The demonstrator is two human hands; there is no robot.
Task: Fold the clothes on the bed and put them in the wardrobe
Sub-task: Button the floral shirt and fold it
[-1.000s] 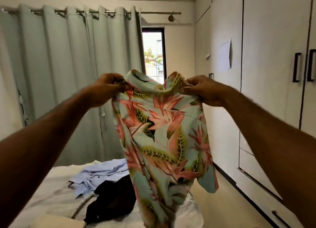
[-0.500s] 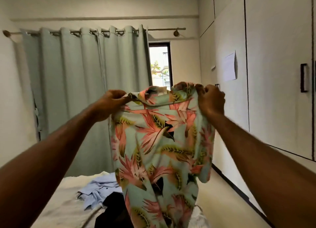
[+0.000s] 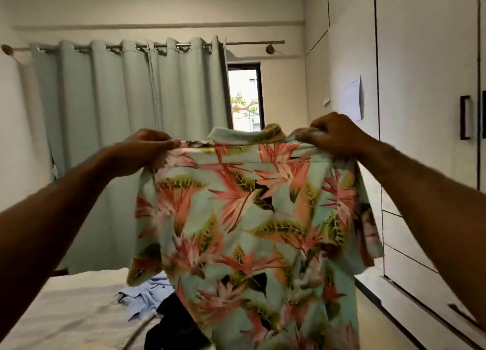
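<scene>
Floral shirt (image 3: 252,218) hangs spread above the bed (image 3: 65,310); left hand (image 3: 142,152) at 9 o'clock and right hand (image 3: 334,136) at 3 o'clock, fingers curled, pinch its shoulders.

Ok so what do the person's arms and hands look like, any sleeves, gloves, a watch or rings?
Both forearms are bare as far as the picture shows, with no sleeve edge in view. The left hand and the right hand wear no gloves. No watch or bracelet shows at either wrist, and no ring can be seen, though the fingers are partly hidden and a little blurred.
</scene>
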